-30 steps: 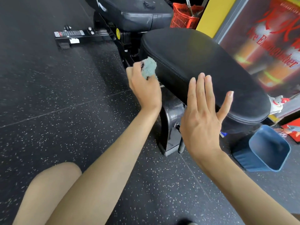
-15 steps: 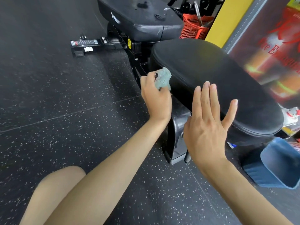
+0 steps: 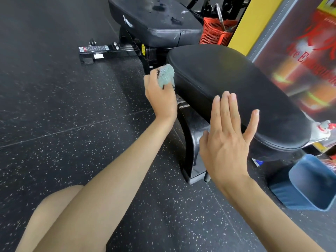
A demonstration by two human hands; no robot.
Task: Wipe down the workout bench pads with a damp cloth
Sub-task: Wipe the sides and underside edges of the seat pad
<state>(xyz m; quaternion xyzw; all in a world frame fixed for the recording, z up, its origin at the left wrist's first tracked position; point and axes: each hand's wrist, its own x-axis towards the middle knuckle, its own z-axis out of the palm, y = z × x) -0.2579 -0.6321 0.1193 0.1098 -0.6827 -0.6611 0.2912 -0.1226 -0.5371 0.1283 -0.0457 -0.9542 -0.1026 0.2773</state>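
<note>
A black oval seat pad of the workout bench fills the upper right. Beyond it lies the long back pad, scuffed and spotted. My left hand grips a bunched pale green cloth and holds it against the seat pad's left side wall. My right hand is flat with straight fingers, raised in front of the pad's near side; whether it touches the pad I cannot tell.
The bench's black steel leg stands between my arms. A blue bin sits on the floor at the right, under the pad's end. A red basket with metal bars stands behind, by a yellow pillar. Speckled black rubber floor spreads left.
The view has shifted, so the bench sits lower and further right in frame. My left hand with the cloth stays at the pad's left edge; my right hand keeps its flat pose.
</note>
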